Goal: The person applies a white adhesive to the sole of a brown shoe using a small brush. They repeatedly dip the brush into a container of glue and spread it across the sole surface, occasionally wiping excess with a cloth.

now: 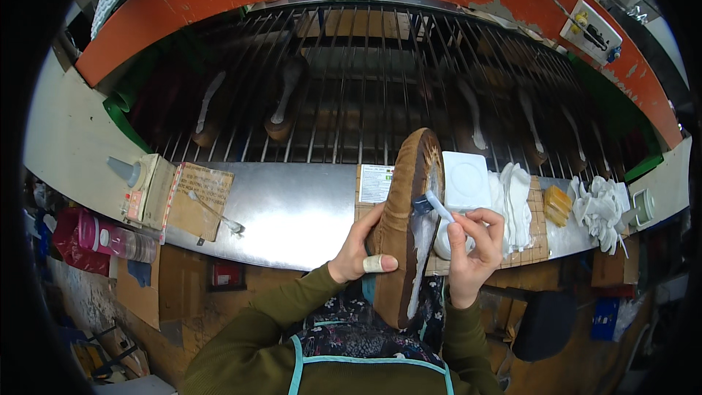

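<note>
My left hand (362, 249) grips a brown suede shoe (395, 212) by its side, with tape round the thumb. The shoe is held on edge, its underside turned to the right, where a whitish coating (423, 238) covers part of it. Between the fingers of my right hand (474, 252) is a small brush (440, 207) with a pale handle and a dark blue head. The brush head touches or nearly touches the upper part of the underside. Beside the shoe stands a white square container (466, 179); a white round pot (444, 243) is partly hidden by my right hand.
Several shoes, including one (287, 95), rest beyond the bench on a rack of metal bars (344, 88). On the steel bench (292, 205) are cardboard (212, 194) with a thin brush, folded white gloves (516, 205), a yellow block (558, 205) and crumpled gloves (598, 212). A dark stool (542, 325) stands below right.
</note>
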Motion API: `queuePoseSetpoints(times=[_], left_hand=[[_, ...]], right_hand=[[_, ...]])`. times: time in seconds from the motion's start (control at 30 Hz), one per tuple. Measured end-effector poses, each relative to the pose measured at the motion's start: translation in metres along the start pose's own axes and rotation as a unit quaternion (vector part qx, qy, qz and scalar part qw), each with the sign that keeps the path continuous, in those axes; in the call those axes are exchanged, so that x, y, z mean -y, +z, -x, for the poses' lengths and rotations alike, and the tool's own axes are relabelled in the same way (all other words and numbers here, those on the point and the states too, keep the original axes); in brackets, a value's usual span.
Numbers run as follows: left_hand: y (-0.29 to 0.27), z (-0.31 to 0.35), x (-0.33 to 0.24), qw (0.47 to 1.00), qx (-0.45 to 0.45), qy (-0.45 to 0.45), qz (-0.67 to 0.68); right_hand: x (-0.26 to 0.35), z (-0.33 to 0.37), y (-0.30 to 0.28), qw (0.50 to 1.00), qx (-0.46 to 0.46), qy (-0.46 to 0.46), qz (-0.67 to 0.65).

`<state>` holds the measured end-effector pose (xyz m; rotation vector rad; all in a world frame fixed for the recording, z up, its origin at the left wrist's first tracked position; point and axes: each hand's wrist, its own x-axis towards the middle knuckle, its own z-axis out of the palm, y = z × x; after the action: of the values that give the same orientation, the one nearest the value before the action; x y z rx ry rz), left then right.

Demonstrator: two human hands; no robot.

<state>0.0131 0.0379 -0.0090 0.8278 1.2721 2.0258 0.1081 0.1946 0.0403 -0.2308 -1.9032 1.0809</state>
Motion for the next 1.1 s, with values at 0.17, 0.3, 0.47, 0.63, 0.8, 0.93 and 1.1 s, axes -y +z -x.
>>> queuePoseSetpoints(times=[0.17, 0.3, 0.47, 0.63, 0.8, 0.93, 1.1], left_hand=[[-0.003, 0.002, -0.001, 1.0, 0.006, 0.011, -0.02], [-0.004, 0.002, -0.002, 0.999, 0.009, 0.023, -0.033], [-0.006, 0.001, -0.003, 0.998, 0.019, 0.032, -0.044], [-0.008, 0.003, 0.001, 0.998, 0.02, 0.037, -0.036], [-0.009, 0.002, -0.004, 0.998, 0.041, 0.029, -0.029], [-0.007, 0.002, -0.004, 0.999, 0.039, 0.028, -0.017], [-0.004, -0.001, -0.007, 0.999, 0.036, -0.005, 0.016]], right_hand=[[-0.001, -0.025, 0.004, 1.0, 0.001, -0.009, -0.004], [-0.003, -0.044, 0.006, 0.999, -0.008, -0.021, 0.023], [-0.003, -0.059, 0.004, 0.997, -0.025, -0.06, 0.039], [-0.006, -0.058, -0.008, 0.995, 0.056, -0.078, 0.0], [-0.006, -0.068, -0.007, 0.996, 0.041, -0.073, -0.019], [-0.003, -0.072, -0.008, 0.994, 0.073, -0.068, -0.031], [-0.011, -0.059, -0.017, 0.99, 0.116, -0.081, -0.022]])
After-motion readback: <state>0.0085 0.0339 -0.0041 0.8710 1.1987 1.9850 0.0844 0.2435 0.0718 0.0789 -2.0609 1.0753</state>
